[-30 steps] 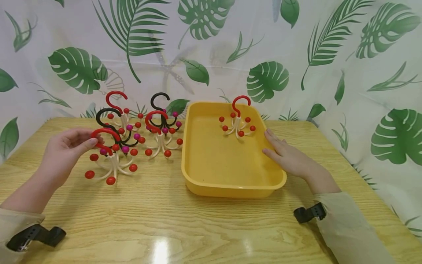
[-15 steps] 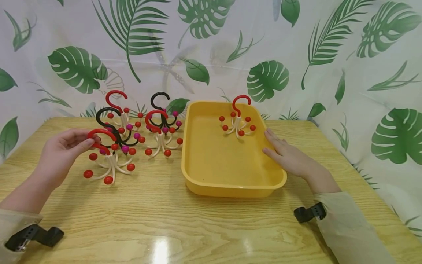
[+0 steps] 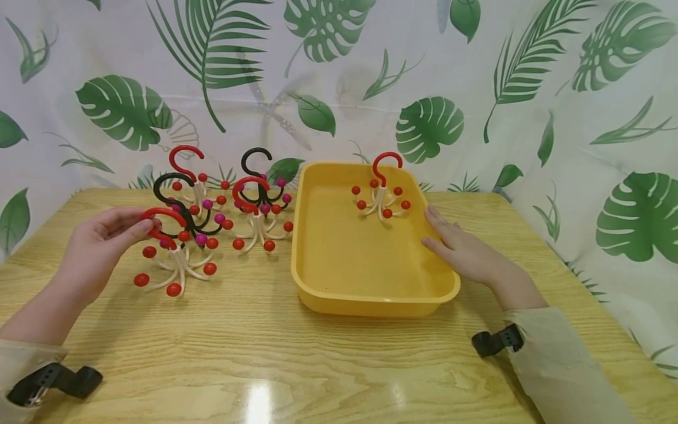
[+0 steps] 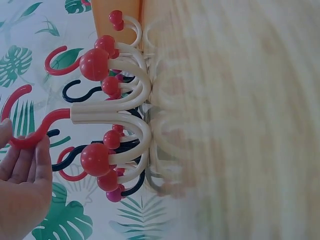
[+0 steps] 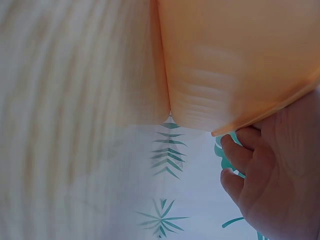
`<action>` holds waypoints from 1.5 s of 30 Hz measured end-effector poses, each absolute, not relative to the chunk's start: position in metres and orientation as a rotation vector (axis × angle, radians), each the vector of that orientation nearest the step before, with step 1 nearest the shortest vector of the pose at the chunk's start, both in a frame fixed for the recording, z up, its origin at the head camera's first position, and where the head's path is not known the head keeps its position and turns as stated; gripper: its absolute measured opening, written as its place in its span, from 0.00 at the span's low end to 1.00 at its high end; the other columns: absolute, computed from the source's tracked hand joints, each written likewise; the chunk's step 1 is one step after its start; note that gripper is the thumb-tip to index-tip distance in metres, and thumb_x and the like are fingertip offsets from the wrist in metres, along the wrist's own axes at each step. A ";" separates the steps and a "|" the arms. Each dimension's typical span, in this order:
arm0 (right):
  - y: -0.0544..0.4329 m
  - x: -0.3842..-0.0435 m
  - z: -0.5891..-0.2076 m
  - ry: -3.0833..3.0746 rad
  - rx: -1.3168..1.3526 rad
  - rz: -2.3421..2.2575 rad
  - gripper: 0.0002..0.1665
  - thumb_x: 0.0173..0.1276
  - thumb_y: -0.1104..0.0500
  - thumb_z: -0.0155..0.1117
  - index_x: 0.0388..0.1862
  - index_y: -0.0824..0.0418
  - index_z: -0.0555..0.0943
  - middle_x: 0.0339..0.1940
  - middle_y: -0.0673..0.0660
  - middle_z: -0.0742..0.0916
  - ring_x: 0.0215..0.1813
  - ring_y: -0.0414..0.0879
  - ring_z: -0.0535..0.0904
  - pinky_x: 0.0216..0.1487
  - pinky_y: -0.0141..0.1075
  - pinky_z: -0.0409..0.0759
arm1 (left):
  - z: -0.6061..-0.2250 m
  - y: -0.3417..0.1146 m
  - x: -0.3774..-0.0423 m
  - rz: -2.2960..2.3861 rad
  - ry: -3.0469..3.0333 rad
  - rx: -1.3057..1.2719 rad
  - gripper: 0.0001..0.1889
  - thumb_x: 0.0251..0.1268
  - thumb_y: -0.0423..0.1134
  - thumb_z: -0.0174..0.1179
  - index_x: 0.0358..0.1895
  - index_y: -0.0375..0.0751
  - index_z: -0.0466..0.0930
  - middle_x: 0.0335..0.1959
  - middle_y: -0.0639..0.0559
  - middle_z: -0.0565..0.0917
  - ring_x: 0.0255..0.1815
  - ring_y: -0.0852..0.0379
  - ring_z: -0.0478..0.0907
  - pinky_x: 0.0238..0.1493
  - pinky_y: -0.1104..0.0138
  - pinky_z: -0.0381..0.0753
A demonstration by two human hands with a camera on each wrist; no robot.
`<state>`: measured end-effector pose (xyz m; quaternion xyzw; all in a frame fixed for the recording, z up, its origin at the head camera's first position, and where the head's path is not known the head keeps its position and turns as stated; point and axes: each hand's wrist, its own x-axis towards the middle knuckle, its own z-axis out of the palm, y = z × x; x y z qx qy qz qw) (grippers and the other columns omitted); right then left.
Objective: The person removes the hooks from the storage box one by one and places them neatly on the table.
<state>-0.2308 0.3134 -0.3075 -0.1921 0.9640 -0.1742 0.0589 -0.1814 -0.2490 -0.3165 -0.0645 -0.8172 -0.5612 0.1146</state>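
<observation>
At the left, my left hand [image 3: 100, 244] pinches the red hook of a claw-shaped hanger [image 3: 178, 262] between thumb and fingers. Its cream arms curve upward and end in red balls; in the left wrist view the hanger [image 4: 92, 114] stands at the table surface. Close behind it are a black hanger with magenta balls [image 3: 186, 212] and more red-hooked ones. My right hand [image 3: 466, 250] lies on the right rim of a yellow tray [image 3: 378, 303], fingers extended over the edge. Another red-hooked hanger [image 3: 380, 200] stands inside the tray, toward its back.
Between the held hanger and the tray stand a red-hooked hanger [image 3: 258, 227] and, behind it, a black one [image 3: 259, 159]. One more red-hooked hanger [image 3: 185, 147] is at the back left. A leaf-printed cloth [image 3: 339, 76] hangs behind the wooden table [image 3: 318, 365].
Over the first half second my left hand and the held hanger shifted slightly left, then stayed put. The right hand and tray look unchanged.
</observation>
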 end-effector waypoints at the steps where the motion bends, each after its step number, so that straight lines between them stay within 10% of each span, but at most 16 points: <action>1: 0.313 -0.231 -0.307 2.921 -0.583 -0.527 0.45 0.75 0.35 0.38 0.78 0.57 0.39 0.78 0.53 0.42 0.76 0.59 0.38 0.72 0.56 0.38 | -0.315 -0.248 -0.181 -1.603 -2.415 -0.173 0.16 0.69 0.43 0.56 0.56 0.44 0.75 0.43 0.67 0.82 0.44 0.72 0.78 0.44 0.84 0.72; 45: 0.314 -0.229 -0.305 2.929 -0.621 -0.527 0.43 0.76 0.39 0.40 0.77 0.60 0.40 0.78 0.55 0.43 0.77 0.56 0.39 0.72 0.55 0.38 | -0.264 -0.100 -0.202 -1.708 -2.116 -0.528 0.13 0.65 0.40 0.62 0.47 0.37 0.81 0.41 0.51 0.82 0.42 0.56 0.78 0.43 0.74 0.77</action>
